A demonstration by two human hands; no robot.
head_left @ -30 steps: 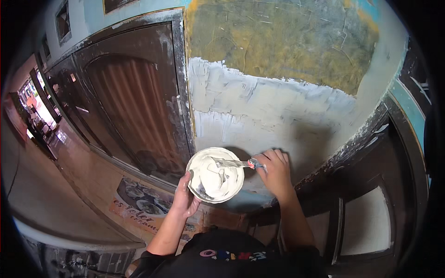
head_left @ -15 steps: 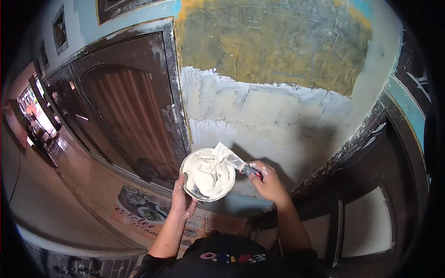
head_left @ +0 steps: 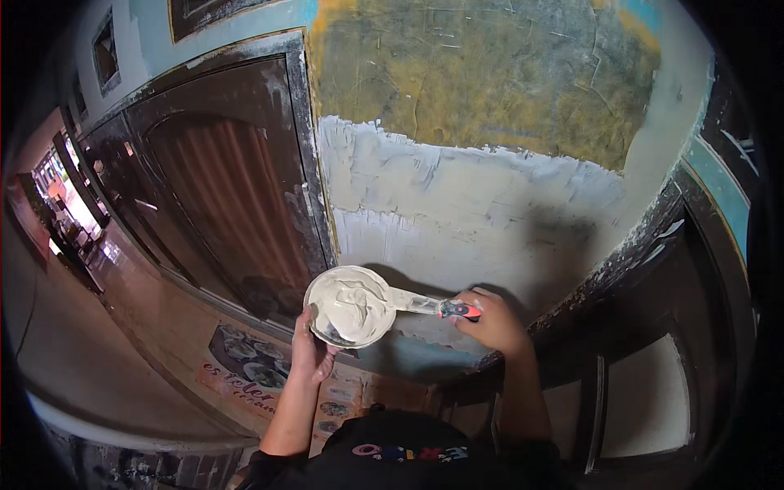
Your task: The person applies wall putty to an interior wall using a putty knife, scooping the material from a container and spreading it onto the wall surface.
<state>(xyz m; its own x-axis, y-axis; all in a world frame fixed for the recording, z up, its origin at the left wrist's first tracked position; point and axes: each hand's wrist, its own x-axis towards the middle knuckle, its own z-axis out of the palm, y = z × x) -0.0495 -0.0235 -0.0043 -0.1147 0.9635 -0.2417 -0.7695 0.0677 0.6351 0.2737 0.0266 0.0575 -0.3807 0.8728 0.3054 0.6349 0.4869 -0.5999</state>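
My left hand [head_left: 311, 349] grips a round bowl [head_left: 389, 320] by its left side, the thumb over the rim. Thick off-white putty [head_left: 353, 309] fills much of it, heaped and swirled. In my right hand [head_left: 493, 320] is a putty knife [head_left: 415, 301] with a red and black handle. Its smeared blade lies level, pointing left, with its tip at the bowl's right rim; whether the tip touches the rim or goes behind it I cannot tell. Beyond both hands stands the wall [head_left: 490, 245], its lower part coated in pale putty, its upper part bare yellowish grey.
To the left is a dark wooden door [head_left: 220, 188] with a curtained panel. Dark panelled woodwork [head_left: 653, 327] closes in on the right. A printed banner [head_left: 245, 367] lies below to the left, and a tiled corridor floor [head_left: 131, 278] runs off toward a bright opening.
The bowl has shifted slightly left and tilted. My right hand has moved right, drawing the blade from above the putty to the bowl's right edge and turning it level.
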